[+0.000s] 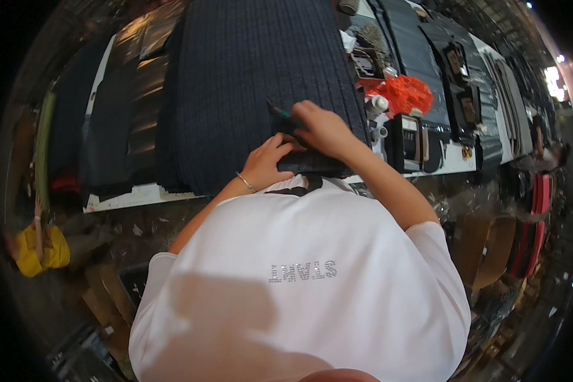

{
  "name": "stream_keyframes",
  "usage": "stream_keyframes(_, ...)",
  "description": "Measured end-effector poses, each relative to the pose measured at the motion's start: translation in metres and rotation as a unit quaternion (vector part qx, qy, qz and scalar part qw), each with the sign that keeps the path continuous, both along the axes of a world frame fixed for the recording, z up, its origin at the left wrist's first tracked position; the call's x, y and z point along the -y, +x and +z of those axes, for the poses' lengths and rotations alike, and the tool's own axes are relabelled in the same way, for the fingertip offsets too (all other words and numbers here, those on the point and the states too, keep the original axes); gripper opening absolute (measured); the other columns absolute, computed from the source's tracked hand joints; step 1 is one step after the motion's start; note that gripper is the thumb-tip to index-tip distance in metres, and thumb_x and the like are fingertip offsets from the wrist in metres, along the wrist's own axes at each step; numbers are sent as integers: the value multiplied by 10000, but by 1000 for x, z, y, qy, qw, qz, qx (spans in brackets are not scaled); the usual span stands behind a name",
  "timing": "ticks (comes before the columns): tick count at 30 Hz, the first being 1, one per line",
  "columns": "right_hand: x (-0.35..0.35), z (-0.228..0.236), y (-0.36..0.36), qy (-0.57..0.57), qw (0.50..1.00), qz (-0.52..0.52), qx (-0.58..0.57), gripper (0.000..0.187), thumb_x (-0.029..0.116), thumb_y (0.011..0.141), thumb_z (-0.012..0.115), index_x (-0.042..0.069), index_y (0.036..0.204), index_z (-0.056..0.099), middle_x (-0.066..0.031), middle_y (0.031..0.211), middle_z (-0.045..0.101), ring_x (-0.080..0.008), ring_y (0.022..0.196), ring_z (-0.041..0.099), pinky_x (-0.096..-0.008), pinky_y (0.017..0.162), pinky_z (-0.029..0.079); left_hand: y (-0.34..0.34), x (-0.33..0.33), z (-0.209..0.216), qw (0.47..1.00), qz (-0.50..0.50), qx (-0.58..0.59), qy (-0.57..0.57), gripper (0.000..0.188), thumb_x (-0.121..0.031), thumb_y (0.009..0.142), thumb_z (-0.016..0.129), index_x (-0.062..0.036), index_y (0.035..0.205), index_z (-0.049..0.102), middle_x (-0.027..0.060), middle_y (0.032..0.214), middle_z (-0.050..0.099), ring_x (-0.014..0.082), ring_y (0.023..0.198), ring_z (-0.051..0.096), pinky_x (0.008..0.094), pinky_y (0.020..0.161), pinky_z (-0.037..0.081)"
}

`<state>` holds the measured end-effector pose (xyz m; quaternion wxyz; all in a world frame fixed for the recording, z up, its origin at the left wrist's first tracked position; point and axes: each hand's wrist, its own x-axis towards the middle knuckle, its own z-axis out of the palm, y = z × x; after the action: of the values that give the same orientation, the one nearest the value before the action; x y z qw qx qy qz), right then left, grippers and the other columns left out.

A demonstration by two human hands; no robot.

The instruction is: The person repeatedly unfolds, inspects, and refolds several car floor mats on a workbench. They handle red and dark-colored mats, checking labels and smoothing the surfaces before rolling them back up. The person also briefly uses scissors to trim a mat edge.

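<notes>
A stack of dark navy ribbed fabric (254, 57) covers the table in front of me. My right hand (321, 129) is closed around what look like small green-handled scissors (281, 113), their dark pointed tip facing up and left over the fabric. The palm side and most of the handle are hidden by the fingers. Just below and left of it, my left hand (264, 163) rests on the near part of the stack, its thumb apart from the bent fingers. The left fingertips lie close to the right hand, beside a darker patch of cloth.
Right of the stack are a crumpled red plastic bag (406, 94), a white thread cone (379, 104) and a black box (403, 140). Dark sheets (114, 114) lie to the left. A person in yellow (42, 248) stands at far left; cardboard boxes (484, 248) sit behind at right.
</notes>
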<state>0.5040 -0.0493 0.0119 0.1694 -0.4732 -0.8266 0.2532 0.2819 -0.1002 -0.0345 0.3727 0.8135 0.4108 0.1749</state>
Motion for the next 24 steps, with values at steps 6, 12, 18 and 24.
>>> stream_keyframes(6, 15, -13, -42, -86, 993, -76, -19, 580, 580, 948, 685, 61, 1182, 575, -202, 1061, 708, -408, 966, 722, -499, 796, 575, -6, 5, -18, 994, -14, -110, 10, 762, -303, 764, 795, -156, 1483, 591, 183, 1514, 502, 388, 1360, 534, 465, 1135, 469)
stream_keyframes(12, 8, -28, -39, -97, 988, -123, 6, 519, 451, 888, 765, 14, 1118, 606, -207, 977, 746, -421, 926, 734, -513, 810, 581, -1, 8, -19, 993, -9, -104, 49, 770, -312, 774, 815, -162, 1488, 569, 186, 1463, 517, 391, 1348, 523, 479, 1105, 481)
stream_keyframes(18, -20, 0, -12, -274, 960, -39, 51, 436, 393, 796, 844, -23, 878, 743, -179, 811, 742, -268, 822, 768, -381, 722, 594, 4, 17, -7, 995, 11, -63, 71, 682, -196, 771, 832, -251, 1424, 638, 117, 1419, 562, 369, 1321, 540, 457, 1089, 485)
stream_keyframes(24, 4, 23, 81, -215, 903, -123, -352, 319, 215, 886, 794, 21, 1120, 699, -6, 848, 683, -89, 819, 654, -247, 746, 522, 11, 18, 23, 993, -56, -10, 107, 658, -33, 775, 750, -174, 1412, 669, 83, 1374, 607, 323, 1185, 588, 416, 1032, 505)
